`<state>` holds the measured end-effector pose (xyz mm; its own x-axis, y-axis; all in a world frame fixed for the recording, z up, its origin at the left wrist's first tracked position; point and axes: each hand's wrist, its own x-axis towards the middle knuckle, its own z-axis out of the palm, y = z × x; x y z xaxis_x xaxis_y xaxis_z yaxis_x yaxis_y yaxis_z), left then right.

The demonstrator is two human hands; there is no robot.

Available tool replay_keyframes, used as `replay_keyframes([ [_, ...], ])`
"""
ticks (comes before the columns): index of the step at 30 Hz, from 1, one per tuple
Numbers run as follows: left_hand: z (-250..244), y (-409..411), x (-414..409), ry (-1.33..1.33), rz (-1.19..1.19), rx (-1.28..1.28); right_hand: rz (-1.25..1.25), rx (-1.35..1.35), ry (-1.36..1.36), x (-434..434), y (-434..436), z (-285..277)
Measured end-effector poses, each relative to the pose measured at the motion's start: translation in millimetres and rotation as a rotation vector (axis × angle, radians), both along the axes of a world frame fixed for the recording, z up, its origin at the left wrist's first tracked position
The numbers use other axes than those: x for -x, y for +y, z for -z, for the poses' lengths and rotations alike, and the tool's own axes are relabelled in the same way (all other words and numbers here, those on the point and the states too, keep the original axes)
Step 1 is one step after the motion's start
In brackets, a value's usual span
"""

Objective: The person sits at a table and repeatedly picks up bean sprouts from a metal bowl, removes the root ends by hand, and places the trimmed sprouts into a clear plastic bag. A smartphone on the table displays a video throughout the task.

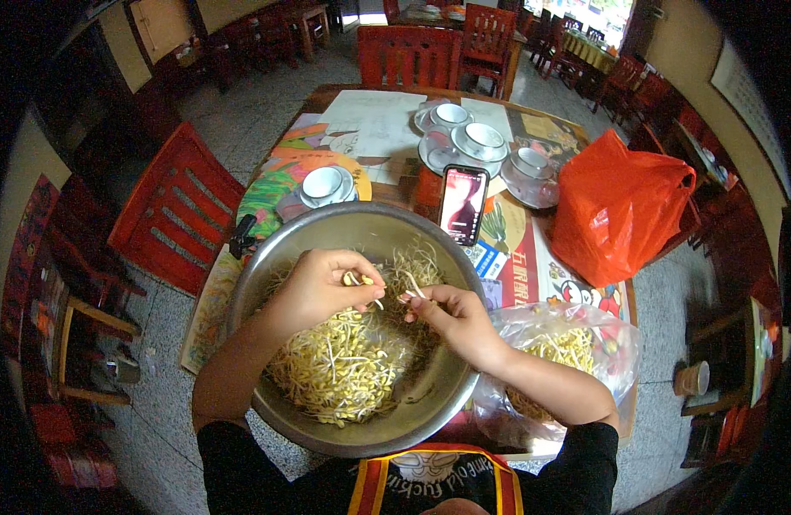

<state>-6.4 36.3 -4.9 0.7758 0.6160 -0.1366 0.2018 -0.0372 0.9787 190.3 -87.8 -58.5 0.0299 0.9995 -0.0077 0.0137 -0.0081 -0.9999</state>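
Observation:
A large stainless steel basin (370, 444) stands at the near edge of the table, close to my body. Inside it, a heap of soybean sprouts (334, 380) with yellow heads lies at the lower left, and thin brown root ends (418, 261) lie along the far and right side. My left hand (324, 286) is above the basin, its thumb and fingers pinching a few sprouts. To its right, my right hand (457, 318) pinches a pale sprout stem between thumb and fingertips. A clear plastic bag (611, 341) holding more sprouts (566, 347) lies right of the basin, partly behind my right forearm.
Beyond the basin a lit smartphone (464, 205) stands upright. Wrapped white cups and dishes (482, 141) sit behind it, another set (324, 183) at left. A red plastic bag (621, 206) fills the table's right side. A red wooden chair (180, 212) stands left.

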Motion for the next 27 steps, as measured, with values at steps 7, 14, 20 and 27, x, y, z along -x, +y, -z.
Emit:
replay_keyframes([
  [7,14,9,-2,-0.031,-0.023,-0.078,-0.144,0.028,0.035,-5,-4,-7],
  [14,27,17,-3,-0.078,0.071,0.042,-0.108,0.201,0.247,-12,-5,-18],
  [20,22,14,-6,0.058,0.120,-0.035,-0.076,0.214,0.228,-17,-5,-15],
  [27,10,6,-11,0.059,0.151,-0.084,-0.035,0.195,0.248,-17,-4,-21],
])
